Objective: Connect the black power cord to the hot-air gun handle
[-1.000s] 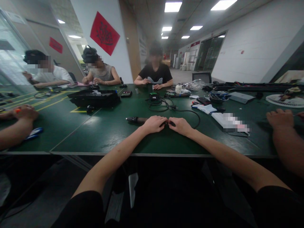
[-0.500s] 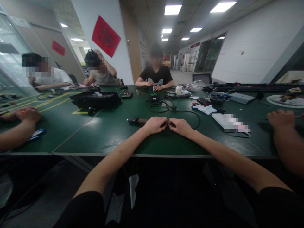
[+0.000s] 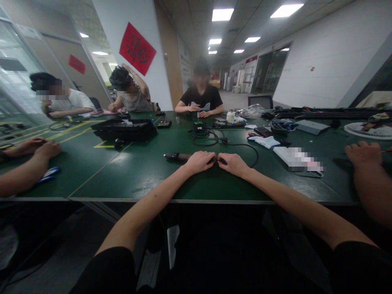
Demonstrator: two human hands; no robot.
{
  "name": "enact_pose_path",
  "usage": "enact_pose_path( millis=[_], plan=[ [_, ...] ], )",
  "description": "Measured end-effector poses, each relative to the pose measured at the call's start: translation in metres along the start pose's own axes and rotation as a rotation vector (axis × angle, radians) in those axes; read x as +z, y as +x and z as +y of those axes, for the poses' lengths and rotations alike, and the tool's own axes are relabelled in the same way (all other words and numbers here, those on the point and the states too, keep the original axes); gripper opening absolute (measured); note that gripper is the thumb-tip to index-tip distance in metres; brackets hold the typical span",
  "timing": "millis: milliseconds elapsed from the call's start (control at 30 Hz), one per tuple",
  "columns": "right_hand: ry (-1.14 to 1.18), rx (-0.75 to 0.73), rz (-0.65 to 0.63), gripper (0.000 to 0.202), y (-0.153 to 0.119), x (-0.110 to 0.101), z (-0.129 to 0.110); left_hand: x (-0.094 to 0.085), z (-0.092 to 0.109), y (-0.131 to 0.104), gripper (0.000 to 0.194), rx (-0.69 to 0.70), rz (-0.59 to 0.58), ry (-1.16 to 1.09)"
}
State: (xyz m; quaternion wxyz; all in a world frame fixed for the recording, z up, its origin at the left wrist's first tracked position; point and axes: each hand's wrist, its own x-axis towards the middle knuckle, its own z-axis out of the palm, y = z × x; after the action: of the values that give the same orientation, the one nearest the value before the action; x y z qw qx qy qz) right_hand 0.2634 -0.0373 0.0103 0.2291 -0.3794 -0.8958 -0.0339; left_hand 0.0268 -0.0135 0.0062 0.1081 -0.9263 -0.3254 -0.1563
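Note:
A dark, corded handheld power tool that looks like an electric screwdriver (image 3: 180,157) lies on its side on the green table, its silver tip pointing left. My left hand (image 3: 200,161) is closed round the rear of its body. Close beside it, my right hand (image 3: 232,164) pinches a small black part at the tool's tail end, where the cord (image 3: 256,153) seems to start; the fingers hide most of that part. The cord curves out behind my right hand towards a plug (image 3: 226,140) and loose black coils (image 3: 203,139).
A black tray (image 3: 125,131) stands to the left on the green table (image 3: 147,179). On the right are a white box (image 3: 288,157), a blue-and-white glove (image 3: 265,141) and a cable bundle (image 3: 281,125). Co-workers' hands (image 3: 45,149) are at the left and right edges; others sit opposite.
My hands stay almost still on the tool. At the left edge, the co-worker's hands have shifted to the right. The view has tilted very slightly.

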Motion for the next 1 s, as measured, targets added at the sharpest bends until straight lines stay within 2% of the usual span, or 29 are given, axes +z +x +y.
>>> enact_pose_path(
  millis=[1000],
  plan=[
    [-0.002, -0.011, 0.012, 0.002, -0.0001, 0.0024, 0.0025, -0.0039, 0.0017, 0.0006, 0.025, 0.017, 0.000, 0.020]
  ],
)
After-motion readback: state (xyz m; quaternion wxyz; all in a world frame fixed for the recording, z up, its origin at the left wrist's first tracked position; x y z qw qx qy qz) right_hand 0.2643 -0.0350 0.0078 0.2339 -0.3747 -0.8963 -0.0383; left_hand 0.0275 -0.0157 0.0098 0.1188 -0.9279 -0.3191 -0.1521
